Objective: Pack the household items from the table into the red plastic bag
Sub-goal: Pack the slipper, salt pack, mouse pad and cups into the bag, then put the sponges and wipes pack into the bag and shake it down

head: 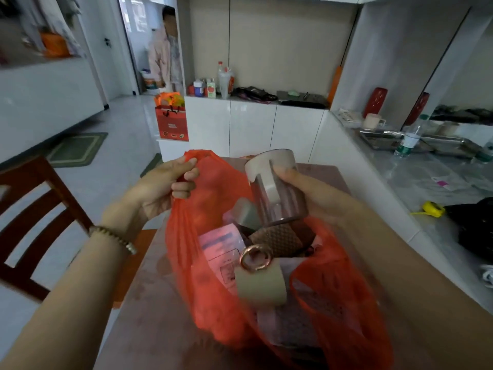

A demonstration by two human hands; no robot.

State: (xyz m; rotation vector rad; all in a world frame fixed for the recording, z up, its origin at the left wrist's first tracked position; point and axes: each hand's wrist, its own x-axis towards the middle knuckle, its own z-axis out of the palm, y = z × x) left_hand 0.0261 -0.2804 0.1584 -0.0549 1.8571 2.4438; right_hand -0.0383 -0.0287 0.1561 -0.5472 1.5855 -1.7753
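L hand [170, 180] clenched on the far-left rim/handle of the red plastic bag [213, 303], pulling the mouth up and open. R hand [306, 193] grasps the clear cup [277, 188]: thumb across the side near the lid, other fingers wrapped behind and mostly hidden. Cup is in the air just over the bag mouth, far-right side, tilted, base pointing down at the contents; not touching them as far as I can tell.

Handling (judgement): cup looks empty, so prob light. Rigid ribbed clear body w/ grey lid; can't tell glass vs plastic, so treat as breakable. Smooth wall, may slip; best hold is round the body as now, or by the lid. Bag is thin soft film, floppy, won't stand open alone, so L hand needs to hold the rim.

Bag contents: beige band [262, 287] w/ rose-gold ring [254, 259] near centre; brown quilted item [277, 237] behind it; grey-green piece [246, 212] further back, under the cup; printed packet [221, 244] at left, tinted pink thru the film. Bag fairly full; free space approx far-centre.

Bag sits on the brown table [149, 316]. Wooden chair [32, 209] at left.
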